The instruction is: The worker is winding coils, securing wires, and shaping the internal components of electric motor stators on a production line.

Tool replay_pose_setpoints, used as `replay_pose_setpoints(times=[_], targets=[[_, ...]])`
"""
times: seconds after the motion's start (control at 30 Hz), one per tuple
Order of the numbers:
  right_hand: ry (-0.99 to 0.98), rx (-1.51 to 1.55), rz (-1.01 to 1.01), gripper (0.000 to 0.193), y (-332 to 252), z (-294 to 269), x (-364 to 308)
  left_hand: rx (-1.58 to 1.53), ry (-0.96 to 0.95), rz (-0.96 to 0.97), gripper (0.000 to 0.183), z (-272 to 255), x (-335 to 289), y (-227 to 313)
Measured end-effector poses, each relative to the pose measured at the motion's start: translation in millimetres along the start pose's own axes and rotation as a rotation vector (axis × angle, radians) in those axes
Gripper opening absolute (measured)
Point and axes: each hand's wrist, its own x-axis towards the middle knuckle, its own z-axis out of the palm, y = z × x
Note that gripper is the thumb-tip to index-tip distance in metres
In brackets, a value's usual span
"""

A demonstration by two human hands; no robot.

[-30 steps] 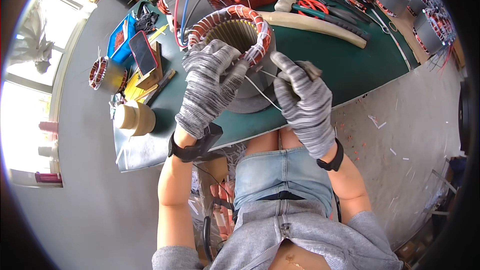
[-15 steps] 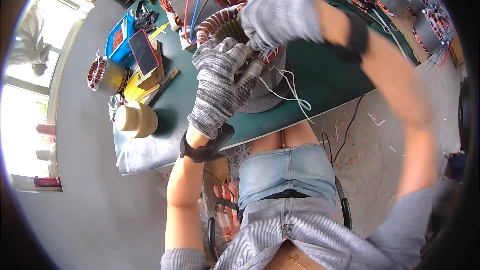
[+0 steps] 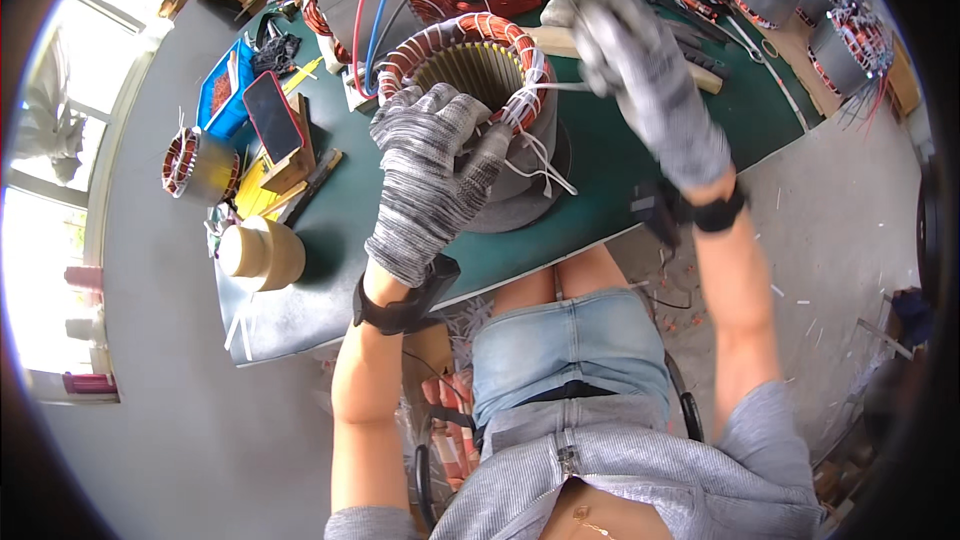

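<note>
The stator (image 3: 497,68) stood bore-up over the green counter (image 3: 620,175). The left hand (image 3: 432,155) had its grip closed over the stator's near-left rim. White cord (image 3: 565,87) ran from the stator's right rim to the right hand (image 3: 645,85); motion blur left that grip's state indeterminable.

Bright window (image 3: 45,275) — grey floor (image 3: 810,230)

Motor core (image 3: 470,65) upright, open end up, on grey base (image 3: 505,219); copper coil (image 3: 513,34) laced with white string (image 3: 547,169), tails dangling.
</note>
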Motion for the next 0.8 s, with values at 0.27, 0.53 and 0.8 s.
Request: replay_pose_setpoints(times=[0.27, 0.53, 0.8], targets=[[0.139, -0.571, -0.252, 0.043, 23.9, 50.8, -72.2, 0.028, -0.029, -0.047, 0.012, 4.3, 1.1, -1.4], [0.39, 0.785, -0.064, 0.035, -27.8, -24.6, -133.0, 0.041, -0.038, -0.05, 0.008, 2.0, 0.0, 1.2], [0.786, 1.353, 0.014, 0.023, -37.2, -243.6, -418.3, -0.005, 0.018, -0.023, 0.011, 9.5, 1.4, 1.3]])
